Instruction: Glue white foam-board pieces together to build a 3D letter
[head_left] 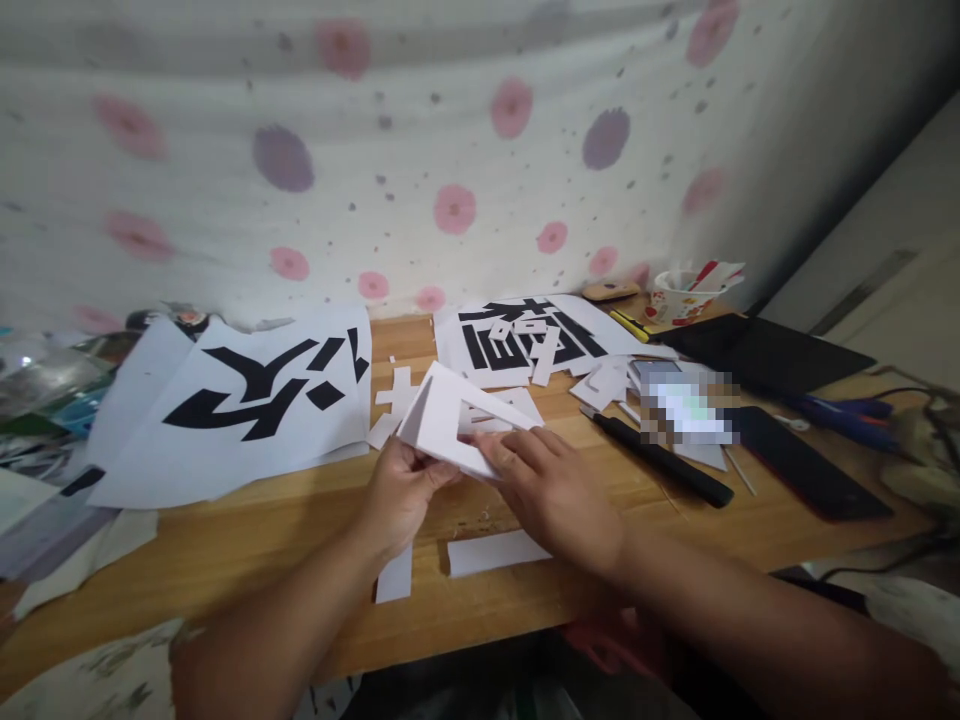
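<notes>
The white cutout is held above the middle of the desk, near its front edge. It is a triangular frame. Its apex points toward the far edge, and its long axis runs roughly parallel to the front edge, dipping to the right. The left hand grips the left corner, with the thumb on top. The right hand pinches the right end with narrow, nearly straight fingers. Two paper strips lie under the hands at the front edge. A printed sheet lies to the left, and a black pen lies to the right, clear of the cutout.
</notes>
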